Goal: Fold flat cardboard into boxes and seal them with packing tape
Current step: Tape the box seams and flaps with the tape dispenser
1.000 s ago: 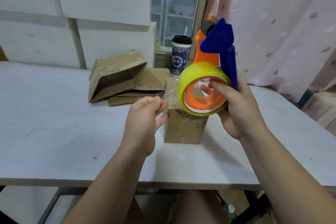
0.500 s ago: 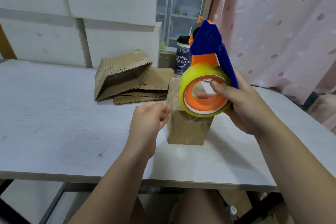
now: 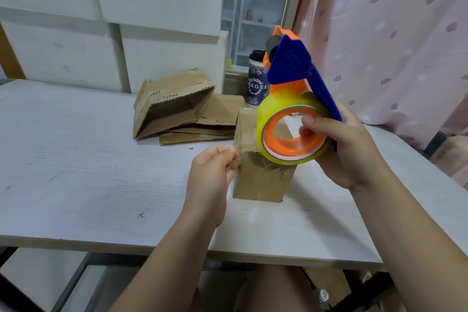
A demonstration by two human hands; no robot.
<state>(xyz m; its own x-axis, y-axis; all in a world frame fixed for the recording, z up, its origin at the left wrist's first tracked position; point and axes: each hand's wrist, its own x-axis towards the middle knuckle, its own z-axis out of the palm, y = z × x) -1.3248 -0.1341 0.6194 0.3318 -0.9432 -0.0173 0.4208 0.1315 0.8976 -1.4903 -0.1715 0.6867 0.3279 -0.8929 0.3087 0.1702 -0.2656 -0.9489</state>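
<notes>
Two hands engaged: left hand [image 3: 212,172] pinches clear tape end [image 3: 243,143]; right hand [image 3: 350,152] grips tape dispenser [image 3: 291,76], raised near taped box [image 3: 260,180] toward bench [image 3: 76,159] front edge. Risk: slack strip may fold onto itself or stick to fingers. Box shut, contents hidden; lidded cup [image 3: 256,83] at far edge likewise.

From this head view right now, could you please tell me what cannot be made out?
Head view only:
box: top right hidden behind the tape dispenser, so its seal cannot be judged.
cup: lettering partly covered by the dispenser.
tape strip pinched by the left hand: clear, edges barely traceable.
Under the table: blurred, cut off by the bottom edge.
</notes>
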